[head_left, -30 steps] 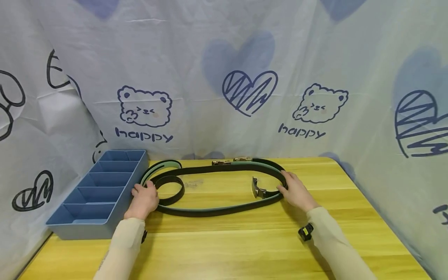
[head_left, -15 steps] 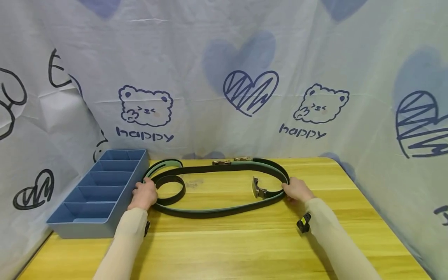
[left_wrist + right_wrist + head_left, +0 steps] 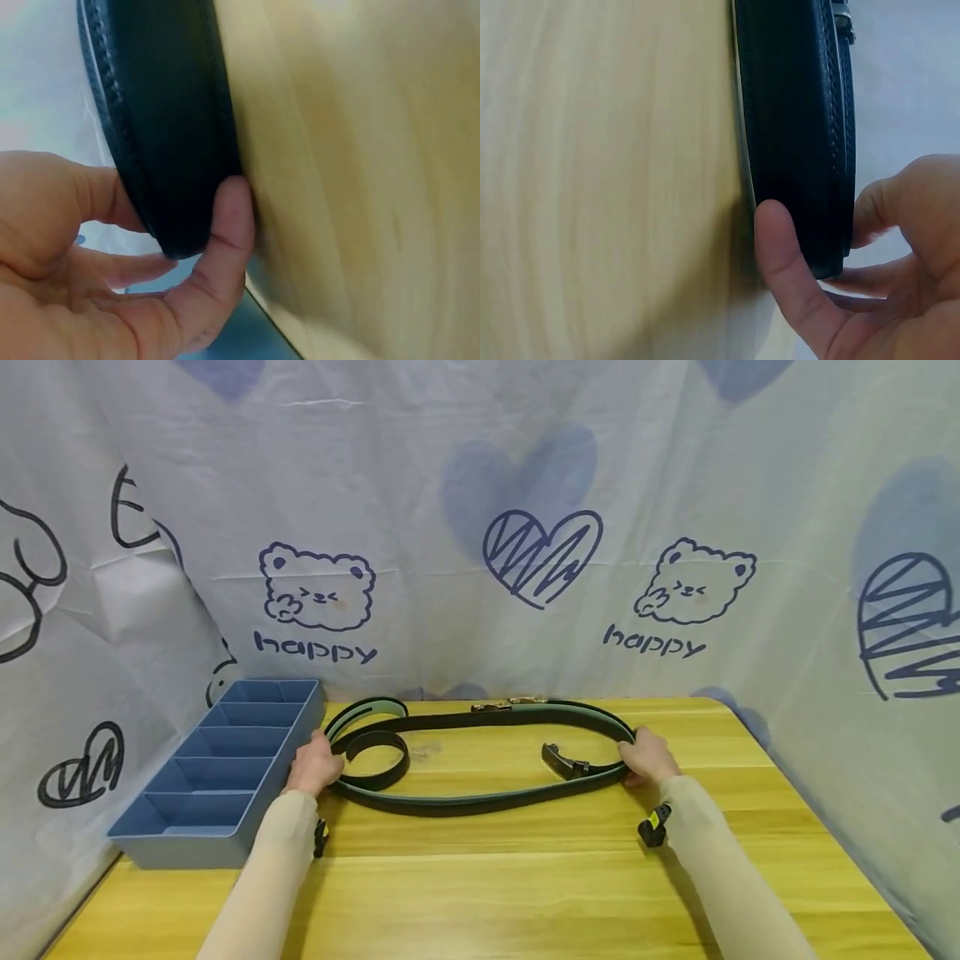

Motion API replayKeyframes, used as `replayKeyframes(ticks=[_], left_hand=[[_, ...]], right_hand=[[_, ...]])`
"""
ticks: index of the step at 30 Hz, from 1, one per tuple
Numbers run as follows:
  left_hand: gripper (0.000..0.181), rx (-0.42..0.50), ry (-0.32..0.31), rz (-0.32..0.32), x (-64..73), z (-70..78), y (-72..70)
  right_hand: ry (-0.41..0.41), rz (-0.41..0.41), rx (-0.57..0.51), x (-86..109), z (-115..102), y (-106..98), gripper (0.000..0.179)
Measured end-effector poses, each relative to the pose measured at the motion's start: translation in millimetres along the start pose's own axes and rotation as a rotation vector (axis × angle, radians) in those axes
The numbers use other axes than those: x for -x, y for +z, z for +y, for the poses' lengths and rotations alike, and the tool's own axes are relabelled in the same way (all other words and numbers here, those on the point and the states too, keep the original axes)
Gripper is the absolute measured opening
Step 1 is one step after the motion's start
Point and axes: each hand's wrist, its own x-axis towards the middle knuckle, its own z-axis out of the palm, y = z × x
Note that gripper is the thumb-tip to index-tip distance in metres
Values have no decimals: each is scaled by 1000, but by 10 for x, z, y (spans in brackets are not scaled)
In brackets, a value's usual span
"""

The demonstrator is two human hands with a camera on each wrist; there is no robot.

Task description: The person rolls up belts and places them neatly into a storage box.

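Note:
Black leather belts (image 3: pixel 450 806) with pale green inner faces stand on edge in a long oval loop on the table. My left hand (image 3: pixel 315 762) holds the loop's left bend; in the left wrist view, the belt (image 3: pixel 161 127) passes between thumb and fingers. At the right bend my right hand (image 3: pixel 649 757) pinches the layered belts (image 3: pixel 795 135), its thumb across the outer face. Inside the loop, a dark buckle (image 3: pixel 558 762) leans near the right hand. Two more metal buckles (image 3: pixel 491 707) sit along the far side. A curled belt end (image 3: pixel 382 777) lies inside the left bend.
A blue divided box (image 3: pixel 180 852) with several compartments stands left of the left hand, close to it. The yellow wood-grain table (image 3: pixel 480 893) ends at a printed white curtain (image 3: pixel 420 610) behind and at the sides. A wrist camera (image 3: pixel 654 827) hangs from the right sleeve.
My right hand has slid outward to the right, drawing the loop longer. The buckle inside it has tipped from nearly upright to a slant. My left hand keeps hold of the left bend.

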Motion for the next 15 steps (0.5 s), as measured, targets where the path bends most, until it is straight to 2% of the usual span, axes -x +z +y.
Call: replayKeyframes(ticks=[5,8,12,15], left_hand=[[54,29,-1,25,-26,-51,32],[43,50,2,43,-36,-64,40],[37,47,1,78,-63,-67,65],[39,15,-9,115,-79,-63,92]], right_hand=[[48,-43,-147,-31,71,-76,58],[100,-99,-281,-34,120,-113,53],[125,-147,-394,-42,162,-149,42],[107,-164,-441,-52,187,-173,48]])
